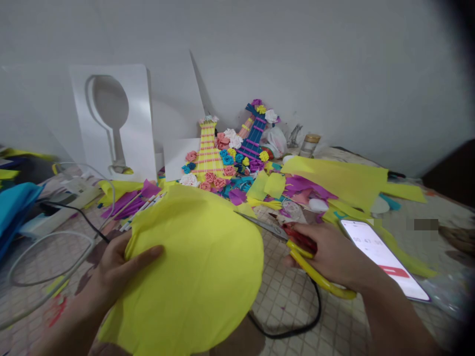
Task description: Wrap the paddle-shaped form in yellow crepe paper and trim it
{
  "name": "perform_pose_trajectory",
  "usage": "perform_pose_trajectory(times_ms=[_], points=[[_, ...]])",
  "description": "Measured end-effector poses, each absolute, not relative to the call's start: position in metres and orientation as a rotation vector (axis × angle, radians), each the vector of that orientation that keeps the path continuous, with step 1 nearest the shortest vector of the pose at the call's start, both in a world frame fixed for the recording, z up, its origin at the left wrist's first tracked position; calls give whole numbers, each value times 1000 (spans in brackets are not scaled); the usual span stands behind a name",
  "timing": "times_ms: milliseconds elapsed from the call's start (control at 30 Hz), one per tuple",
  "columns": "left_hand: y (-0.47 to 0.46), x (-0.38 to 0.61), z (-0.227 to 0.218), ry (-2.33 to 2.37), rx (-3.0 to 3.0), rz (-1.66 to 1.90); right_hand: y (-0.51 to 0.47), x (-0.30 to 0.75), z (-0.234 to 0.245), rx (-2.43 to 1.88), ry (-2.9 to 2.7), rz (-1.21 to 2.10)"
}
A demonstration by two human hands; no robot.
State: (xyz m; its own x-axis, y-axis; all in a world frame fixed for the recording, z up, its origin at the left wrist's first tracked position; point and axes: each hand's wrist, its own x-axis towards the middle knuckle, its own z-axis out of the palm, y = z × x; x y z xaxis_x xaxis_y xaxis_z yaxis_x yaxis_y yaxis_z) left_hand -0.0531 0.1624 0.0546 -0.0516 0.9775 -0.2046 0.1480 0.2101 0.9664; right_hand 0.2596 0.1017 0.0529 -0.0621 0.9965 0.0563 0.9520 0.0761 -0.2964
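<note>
A large piece of thin yellow sheet (196,267), paper or cloth, with a rounded right edge, is gripped at its left side by my left hand (118,267), thumb on top. My right hand (330,252) is closed around a pair of scissors (321,279) with yellow handles; a red part (302,237) also shows by the fingers. The metal blades point up and left, close to the sheet's upper right edge. A narrow yellow strip lies near the blade tips. Whether the blades touch the sheet I cannot tell.
Behind stand a yellow woven decoration (208,148) with flowers, a blue one (256,136), and a white board (139,109) with a cut-out. Yellow and purple scraps (311,185) cover the table's back. At right lies a lit phone (382,259); cables (285,336) run across the table.
</note>
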Motion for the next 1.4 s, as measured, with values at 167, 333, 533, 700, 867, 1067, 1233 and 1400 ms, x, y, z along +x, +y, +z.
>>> perform_pose_trajectory(times_ms=[167, 333, 533, 700, 867, 1067, 1233, 1400], points=[[164, -52, 54, 1432, 1118, 1005, 101, 253, 52, -1976, -2092, 397], [160, -47, 55, 1453, 1135, 981, 101, 249, 51, -1933, -2088, 492], [157, -43, 55, 1485, 1112, 1004, 102, 252, 49, -1948, -2094, 428], [158, -44, 55, 1453, 1132, 1006, 102, 252, 49, -1966, -2097, 438], [159, -47, 54, 1443, 1125, 1013, 102, 251, 49, -1923, -2102, 493], [167, -51, 51, 1395, 1132, 927, 102, 252, 49, -1884, -2101, 546], [162, -51, 49, 1451, 1199, 970, 102, 257, 50, -1934, -2129, 478], [162, -51, 45, 1560, 1251, 796, 103, 262, 51, -2014, -2153, 384]])
